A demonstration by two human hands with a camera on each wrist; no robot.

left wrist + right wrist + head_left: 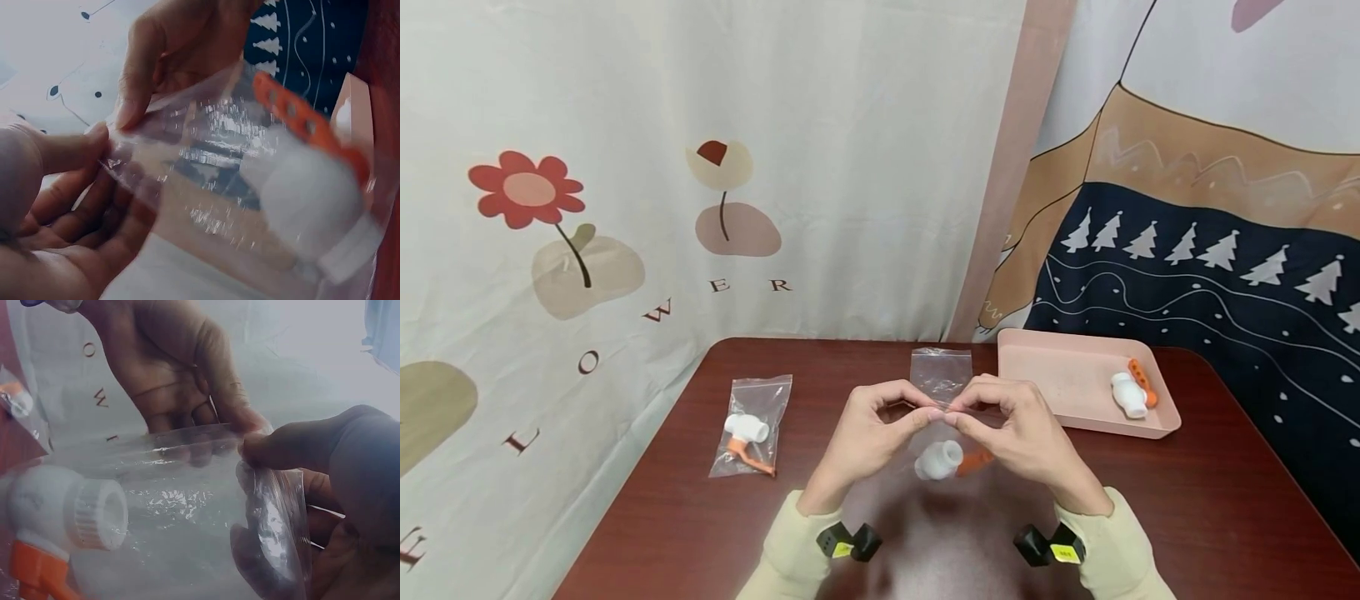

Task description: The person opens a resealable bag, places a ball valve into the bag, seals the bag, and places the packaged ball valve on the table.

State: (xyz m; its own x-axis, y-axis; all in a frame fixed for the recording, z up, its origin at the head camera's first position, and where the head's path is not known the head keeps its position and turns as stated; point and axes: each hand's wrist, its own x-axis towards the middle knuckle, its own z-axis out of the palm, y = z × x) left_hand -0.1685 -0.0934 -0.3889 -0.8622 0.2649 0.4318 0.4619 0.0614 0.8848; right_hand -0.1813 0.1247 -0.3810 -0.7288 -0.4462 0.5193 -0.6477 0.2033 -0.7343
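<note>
A transparent zip bag hangs between both hands above the middle of the table. Inside it lies a white plastic ball valve with an orange lever handle. The left hand pinches the bag's upper edge between thumb and index finger. Right beside it, the right hand pinches the same edge, and the two thumb tips almost meet. In the right wrist view, the valve's ribbed white collar shows through the film. Whether the seal is closed, I cannot tell.
On the table's left lies another zip bag containing a white and orange valve. A flat transparent bag lies behind the hands. At back right, a pink tray holds one valve. Printed curtains hang behind the table.
</note>
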